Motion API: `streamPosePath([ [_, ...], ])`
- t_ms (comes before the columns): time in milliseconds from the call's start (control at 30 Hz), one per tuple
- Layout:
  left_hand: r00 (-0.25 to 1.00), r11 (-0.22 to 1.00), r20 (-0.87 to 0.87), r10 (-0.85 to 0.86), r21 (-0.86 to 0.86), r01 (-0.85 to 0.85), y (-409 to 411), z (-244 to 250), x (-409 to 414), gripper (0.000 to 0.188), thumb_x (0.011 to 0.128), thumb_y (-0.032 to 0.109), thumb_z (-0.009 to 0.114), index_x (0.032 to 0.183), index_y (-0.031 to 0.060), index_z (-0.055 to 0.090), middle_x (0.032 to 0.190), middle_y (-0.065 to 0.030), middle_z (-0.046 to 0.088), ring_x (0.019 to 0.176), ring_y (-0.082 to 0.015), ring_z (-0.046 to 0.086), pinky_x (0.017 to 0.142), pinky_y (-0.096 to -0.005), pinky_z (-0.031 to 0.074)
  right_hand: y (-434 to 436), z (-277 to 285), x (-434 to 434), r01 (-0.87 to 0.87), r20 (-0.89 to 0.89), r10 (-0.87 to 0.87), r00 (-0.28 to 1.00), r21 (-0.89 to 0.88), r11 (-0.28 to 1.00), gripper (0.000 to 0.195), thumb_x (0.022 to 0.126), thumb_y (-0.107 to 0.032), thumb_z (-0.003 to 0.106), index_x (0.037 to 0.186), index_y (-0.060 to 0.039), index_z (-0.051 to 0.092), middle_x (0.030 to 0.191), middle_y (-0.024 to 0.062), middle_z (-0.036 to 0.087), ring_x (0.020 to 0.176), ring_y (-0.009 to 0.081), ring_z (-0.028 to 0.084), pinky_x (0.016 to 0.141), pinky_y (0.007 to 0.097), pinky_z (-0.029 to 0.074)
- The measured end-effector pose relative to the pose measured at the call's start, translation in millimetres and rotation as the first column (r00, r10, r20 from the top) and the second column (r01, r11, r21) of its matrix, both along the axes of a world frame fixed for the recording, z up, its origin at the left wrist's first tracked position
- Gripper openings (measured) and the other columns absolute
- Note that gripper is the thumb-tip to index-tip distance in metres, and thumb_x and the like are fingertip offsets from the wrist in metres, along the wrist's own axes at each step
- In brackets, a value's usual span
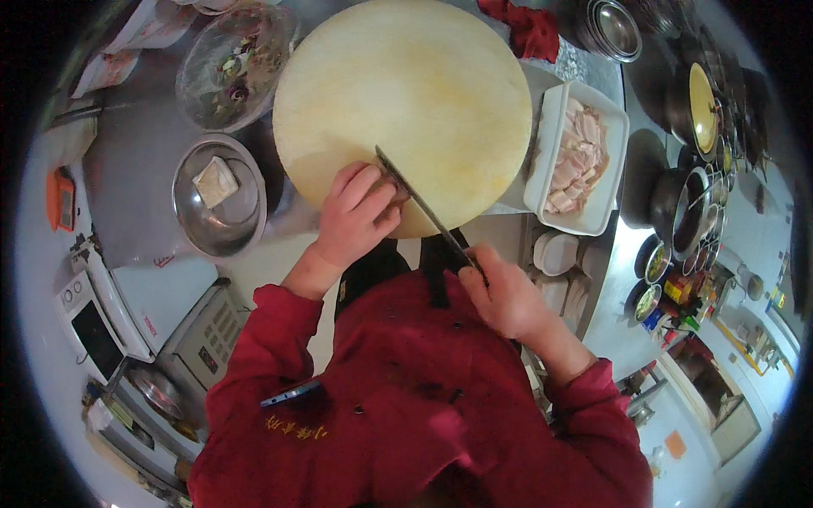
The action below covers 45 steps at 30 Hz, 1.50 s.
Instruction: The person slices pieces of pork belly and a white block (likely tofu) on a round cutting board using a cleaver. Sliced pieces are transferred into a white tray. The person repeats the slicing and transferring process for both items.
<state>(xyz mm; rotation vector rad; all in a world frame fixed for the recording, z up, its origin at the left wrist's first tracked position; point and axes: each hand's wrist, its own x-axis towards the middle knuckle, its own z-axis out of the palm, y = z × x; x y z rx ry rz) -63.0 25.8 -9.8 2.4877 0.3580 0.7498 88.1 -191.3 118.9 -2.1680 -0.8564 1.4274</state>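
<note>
My right hand (505, 295) grips the handle of a knife (427, 208), whose blade reaches up and left over the near edge of a large round cutting board (406, 82). My left hand (361, 206) rests on the board's near edge with bent fingers beside the blade. A small piece of food (400, 192), reddish and mostly hidden, lies under those fingers; its kind I cannot tell. Right of the board, a white rectangular tub (551, 152) contains sliced pale meat (577, 159). On the left, a steel bowl (252, 222) holds a pale, squarish block (216, 182).
A clear plastic-lined bowl (190, 82) of scraps stands left of the board. Behind it on the right are a red cloth (533, 32) and nested steel bowls (613, 28). Pots (689, 213) and small dishes line the right counter; stacked white dishes (556, 253) sit below.
</note>
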Motion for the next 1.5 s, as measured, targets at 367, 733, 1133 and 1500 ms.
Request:
streamPosePath([
  [367, 0.999, 0.998, -0.014, -0.050, -0.039, 0.050, 2.7, -5.8, -3.0, 0.048, 0.063, 0.008, 0.084, 0.108, 0.0108, 0.070, 0.123, -0.0126, 0.063, 0.111, -0.0410, 0.061, 0.092, -0.0467, 0.055, -3.7, 33.4, -6.8, -0.057, 0.025, 0.060, 0.998, -0.090, 0.994, 0.037, 0.102, -0.028, 0.060, 0.131, -0.0071, 0.049, 0.084, 0.0285, 0.069, 0.079, 0.0517, 0.067, 0.070, 0.0592, 0.054],
  [733, 0.991, 0.994, -0.079, -0.107, -0.047, 0.103, 8.4, -3.0, -3.4, 0.051, 0.059, 0.005, 0.085, 0.108, 0.0098, 0.071, 0.124, -0.0122, 0.063, 0.114, -0.0393, 0.061, 0.095, -0.0481, 0.055, 0.0, 39.6, -9.9, -0.079, 0.036, 0.080, 0.996, -0.046, 0.996, 0.038, 0.099, -0.020, 0.065, 0.130, -0.0028, 0.050, 0.074, 0.0246, 0.065, 0.066, 0.0468, 0.066, 0.057, 0.0548, 0.051],
  [1133, 0.990, 0.982, 0.008, -0.139, -0.126, 0.139, 13.0, 4.2, 6.4, 0.044, 0.063, 0.003, 0.083, 0.105, 0.0075, 0.070, 0.122, -0.0141, 0.067, 0.110, -0.0404, 0.064, 0.093, -0.0471, 0.055, 32.4, 23.5, 0.4, -0.103, 0.004, 0.103, 0.995, -0.039, 0.994, 0.028, 0.102, -0.028, 0.058, 0.112, -0.0043, 0.046, 0.081, 0.0251, 0.068, 0.074, 0.0495, 0.067, 0.065, 0.0604, 0.053],
  [1500, 0.987, 0.984, -0.061, -0.145, -0.118, 0.137, 15.6, 8.5, 9.1, 0.043, 0.067, 0.004, 0.080, 0.109, 0.0060, 0.073, 0.135, -0.0166, 0.066, 0.112, -0.0389, 0.064, 0.096, -0.0426, 0.055, 73.1, -28.1, -2.8, -0.047, 0.013, 0.046, 0.999, 0.051, 0.998, 0.029, 0.104, -0.030, 0.055, 0.111, -0.0032, 0.045, 0.078, 0.0305, 0.066, 0.077, 0.0525, 0.066, 0.068, 0.0636, 0.050],
])
